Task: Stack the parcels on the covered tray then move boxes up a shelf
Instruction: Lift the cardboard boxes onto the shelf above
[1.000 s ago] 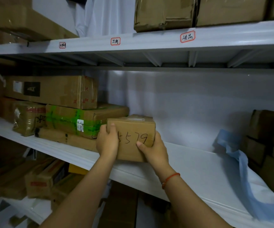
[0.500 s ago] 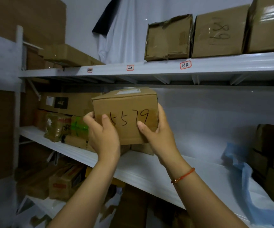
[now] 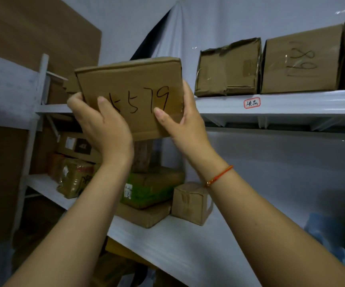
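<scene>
Cardboard box marked 5579 (image 3: 132, 96) held up in the air in front of the upper shelf (image 3: 291, 102), roughly level with the shelf edge, left of the shelf's red-bordered label (image 3: 252, 103); left hand (image 3: 103, 123) grips the box's left side, thumb laid across the front face, fingers curled behind; right hand (image 3: 185, 119) grips the right side, thumb on the front face near the digits, fingers wrapped round the edge; red string bracelet (image 3: 219, 176) on the right wrist; on the upper shelf, right of the held box: a dented taped box (image 3: 227, 68), then a box with scrawled digits (image 3: 300, 61), touching side by side; lower shelf (image 3: 167, 235) below the held box carries a green-taped parcel (image 3: 148, 187) stacked on a flat box (image 3: 144, 216), a small box (image 3: 190, 201) just right of them.
</scene>
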